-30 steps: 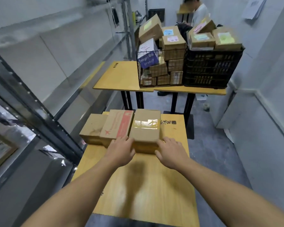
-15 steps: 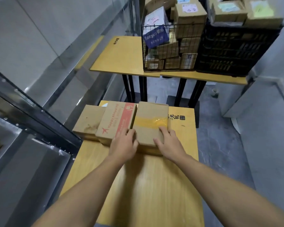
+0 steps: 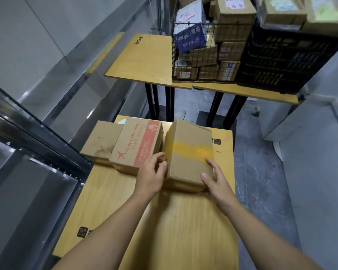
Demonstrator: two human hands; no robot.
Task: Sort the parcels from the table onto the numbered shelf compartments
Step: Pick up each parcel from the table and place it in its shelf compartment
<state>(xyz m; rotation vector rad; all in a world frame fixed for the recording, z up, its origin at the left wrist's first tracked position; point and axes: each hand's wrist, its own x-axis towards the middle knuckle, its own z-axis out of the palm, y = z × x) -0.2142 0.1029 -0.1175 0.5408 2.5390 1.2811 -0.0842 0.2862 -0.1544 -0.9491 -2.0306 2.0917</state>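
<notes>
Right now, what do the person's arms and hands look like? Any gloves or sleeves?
No gloves and no sleeves in view. The left hand and the right hand are both bare, and both forearms are uncovered all the way to the picture's bottom edge. I see no watch, bracelet or ring, and the fingernails that show look short and plain.
</notes>
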